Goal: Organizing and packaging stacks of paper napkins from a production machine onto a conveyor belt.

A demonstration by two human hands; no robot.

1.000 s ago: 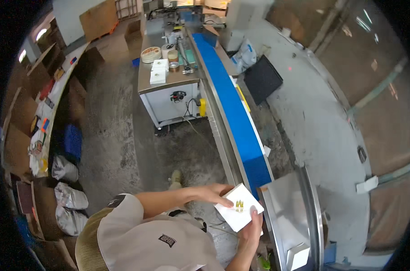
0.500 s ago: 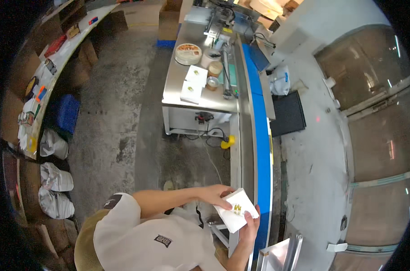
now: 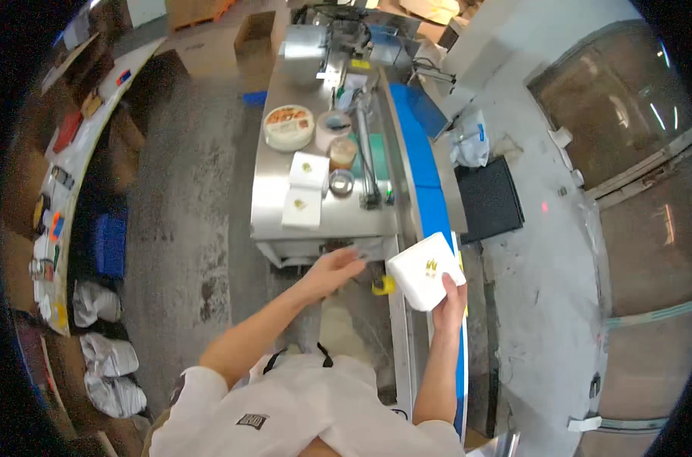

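White packet (image 3: 421,276) now carried by the right hand (image 3: 451,301) alone

The gold-marked packet is held in the air just off the near right corner of the table (image 3: 271,215), tilted, its marked face upward. Half a second ago it was gripped by both hands; now the left hand (image 3: 332,273) has been taken away, so its steadiness seems to be left to a single grip. It is pinched at its lower right edge, the thumb laid on top; the fingers beneath are mostly hidden. The left hand is blurred before the table's near edge, fingers loosely curled, apparently with nothing held. On the table, two similar packets (image 3: 301,208) are set end to end, with a tape roll (image 3: 341,183) and a round tub (image 3: 288,128) placed nearby. The table's right side is flanked by a blue belt (image 3: 416,148).
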